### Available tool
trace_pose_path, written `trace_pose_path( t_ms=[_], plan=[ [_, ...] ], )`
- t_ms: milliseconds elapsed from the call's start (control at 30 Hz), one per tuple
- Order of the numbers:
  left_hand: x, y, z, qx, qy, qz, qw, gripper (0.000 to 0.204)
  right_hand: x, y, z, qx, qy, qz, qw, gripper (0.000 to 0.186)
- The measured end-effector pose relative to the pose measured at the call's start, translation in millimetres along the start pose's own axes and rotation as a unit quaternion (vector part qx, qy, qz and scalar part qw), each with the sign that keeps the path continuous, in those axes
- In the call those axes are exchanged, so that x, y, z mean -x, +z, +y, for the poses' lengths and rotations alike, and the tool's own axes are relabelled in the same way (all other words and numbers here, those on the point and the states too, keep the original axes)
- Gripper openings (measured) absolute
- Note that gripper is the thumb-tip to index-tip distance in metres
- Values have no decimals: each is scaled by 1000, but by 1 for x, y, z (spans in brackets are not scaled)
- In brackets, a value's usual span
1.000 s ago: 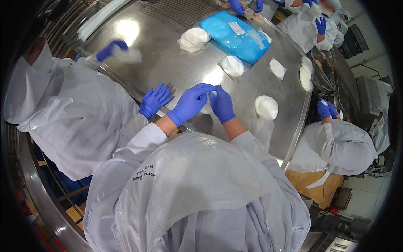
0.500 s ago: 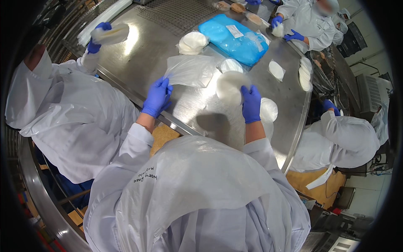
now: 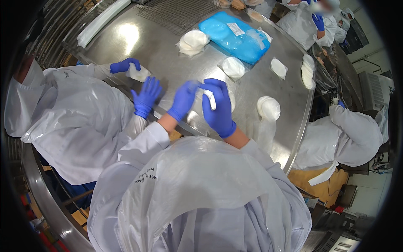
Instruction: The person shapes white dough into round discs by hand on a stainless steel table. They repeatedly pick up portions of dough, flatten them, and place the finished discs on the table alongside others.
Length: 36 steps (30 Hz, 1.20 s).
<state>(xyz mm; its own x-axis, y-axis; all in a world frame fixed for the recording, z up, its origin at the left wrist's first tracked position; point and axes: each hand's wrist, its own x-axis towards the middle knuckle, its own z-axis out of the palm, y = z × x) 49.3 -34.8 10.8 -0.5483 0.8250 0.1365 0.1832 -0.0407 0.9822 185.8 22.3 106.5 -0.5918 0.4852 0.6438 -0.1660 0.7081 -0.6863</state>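
Observation:
Both my hands wear blue gloves over the steel table. My left hand (image 3: 183, 98) has its fingers closed near the tip of my right hand, blurred, on something I cannot make out. My right hand (image 3: 218, 110) is closed on a white round disc (image 3: 211, 100), mostly hidden by its fingers. Another pale piece behind that hand is partly hidden. To the right lies a stack of white discs (image 3: 268, 108) with clear film below it. Beyond my hands is a bagged stack of white discs (image 3: 232, 66).
On the steel table (image 3: 105, 54) are a blue bag (image 3: 228, 35), more disc stacks (image 3: 194, 40) and a wire rack (image 3: 163, 17). A co-worker (image 3: 79, 113) close at left has both hands over the table, one holding a white piece. Other co-workers stand at right (image 3: 336, 143) and top right.
My hands, spread apart with clear film and a disc half a second ago, have come back together. The left co-worker's raised hand has lowered with its white piece, beside their other hand.

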Motion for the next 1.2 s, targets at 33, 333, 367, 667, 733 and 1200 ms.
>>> trace_pose_path(
  t_ms=[33,333,367,667,733,1200],
  plan=[
    [-12,-25,-39,80,-109,21,991,40,-10,-12,-19,55,-109,12,992,29],
    [34,40,-44,58,-178,-226,956,33,-24,53,101,31,-107,-20,994,36],
    [32,35,-43,-20,-141,-294,945,36,-42,51,133,29,-13,3,1000,37],
    [44,5,-6,127,-111,-486,858,39,-18,-11,349,332,16,-121,935,30],
    [36,-6,-23,201,-251,-359,876,35,-38,-1,316,94,265,-201,938,27],
    [-17,-18,16,-277,-102,-28,955,47,-10,12,102,35,275,-157,948,18]
  ],
)
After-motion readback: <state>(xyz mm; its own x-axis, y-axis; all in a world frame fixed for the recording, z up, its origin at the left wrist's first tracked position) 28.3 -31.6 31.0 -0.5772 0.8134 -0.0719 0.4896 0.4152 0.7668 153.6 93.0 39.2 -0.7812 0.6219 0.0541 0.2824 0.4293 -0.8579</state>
